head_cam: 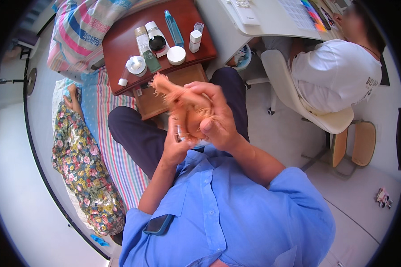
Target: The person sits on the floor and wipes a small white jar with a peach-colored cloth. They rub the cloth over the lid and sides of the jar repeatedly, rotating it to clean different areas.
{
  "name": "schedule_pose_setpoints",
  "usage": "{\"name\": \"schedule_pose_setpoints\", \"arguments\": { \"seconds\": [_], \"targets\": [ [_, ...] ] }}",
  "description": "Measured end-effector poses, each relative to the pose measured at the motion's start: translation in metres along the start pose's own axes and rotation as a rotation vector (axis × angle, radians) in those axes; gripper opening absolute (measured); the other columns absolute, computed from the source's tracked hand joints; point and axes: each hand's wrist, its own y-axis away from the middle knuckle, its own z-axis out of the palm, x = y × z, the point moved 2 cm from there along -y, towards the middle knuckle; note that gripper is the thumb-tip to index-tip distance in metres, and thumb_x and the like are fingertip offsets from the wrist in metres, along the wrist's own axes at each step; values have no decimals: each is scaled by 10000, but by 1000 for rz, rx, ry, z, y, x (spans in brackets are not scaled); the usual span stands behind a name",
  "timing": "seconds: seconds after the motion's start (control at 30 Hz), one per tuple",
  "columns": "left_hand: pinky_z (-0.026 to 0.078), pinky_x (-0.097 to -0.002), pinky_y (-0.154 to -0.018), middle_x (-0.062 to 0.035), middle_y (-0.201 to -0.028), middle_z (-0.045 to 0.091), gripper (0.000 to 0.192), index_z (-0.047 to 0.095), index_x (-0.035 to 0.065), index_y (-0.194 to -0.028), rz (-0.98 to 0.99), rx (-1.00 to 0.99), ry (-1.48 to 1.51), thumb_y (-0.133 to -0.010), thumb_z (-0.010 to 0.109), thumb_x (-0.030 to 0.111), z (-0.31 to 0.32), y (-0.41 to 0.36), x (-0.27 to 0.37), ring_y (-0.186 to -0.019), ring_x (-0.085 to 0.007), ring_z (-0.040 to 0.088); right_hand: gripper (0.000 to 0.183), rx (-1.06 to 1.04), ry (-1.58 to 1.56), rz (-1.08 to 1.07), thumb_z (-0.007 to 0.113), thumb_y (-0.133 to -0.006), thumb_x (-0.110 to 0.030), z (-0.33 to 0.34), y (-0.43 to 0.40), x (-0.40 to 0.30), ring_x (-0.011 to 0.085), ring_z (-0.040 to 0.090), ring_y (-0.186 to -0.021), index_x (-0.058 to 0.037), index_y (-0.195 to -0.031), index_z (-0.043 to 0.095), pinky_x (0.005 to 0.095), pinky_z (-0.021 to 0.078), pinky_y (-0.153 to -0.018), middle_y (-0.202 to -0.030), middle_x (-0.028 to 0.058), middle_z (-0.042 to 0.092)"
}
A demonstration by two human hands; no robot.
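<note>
Above my lap, both hands grip a soft orange object (178, 93), seemingly a rubbery toy, with stringy fringes and a pink ragged tip pointing away to the upper left. My left hand (175, 145) holds its lower left side, near my shirt. On the other side, my right hand (224, 121) wraps around its upper and right parts, thumb toward me. Something clear or whitish shows by the left thumb, too blurred to name. Just beyond the hands is an open wooden drawer (163, 96) of a reddish-brown cabinet (123, 43).
Cosmetic bottles, a blue spray bottle (174, 28) and a white jar (176, 55) stand or lie on the cabinet. At left, someone in floral clothing (83, 173) lies on a striped sheet (120, 147). A person (337, 73) sits right on a white chair (277, 73) at a desk (267, 30).
</note>
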Motion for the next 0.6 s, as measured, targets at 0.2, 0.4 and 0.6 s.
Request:
{"name": "schedule_pose_setpoints", "arguments": {
  "seconds": [0.2, 0.4, 0.6],
  "targets": [
    [489, -426, -1114, -103, -1479, 545, 721, 445, 75, -1513, 65, -33, 278, -997, 654, 532, -26, 3, -3, -1349, -271, 565, 574, -85, 567, -182, 800, -885, -427, 6, 7, 8, 375, 585, -1226, -30, -1282, 676, 439, 467, -1056, -1363, 228, 572],
    [429, -414, -1169, -94, -1539, 496, 663, 359, 82, -1584, -34, -128, 480, -1089, 463, 511, -30, 2, -10, -1415, -254, 499, 492, 100, 678, -333, 832, -781, -287, 18, 20, 6, 361, 630, -1052, -72, -1209, 719, 456, 518, -928, -1265, 197, 636],
    [420, -394, -1171, -74, -1507, 524, 661, 344, 80, -1595, 39, 5, 283, -1079, 536, 447, -11, 8, -15, -1405, -230, 501, 414, 20, 670, -346, 827, -721, -223, 21, 12, -1, 365, 646, -1031, -88, -1105, 756, 457, 532, -917, -1161, 147, 676]
  ]
}}
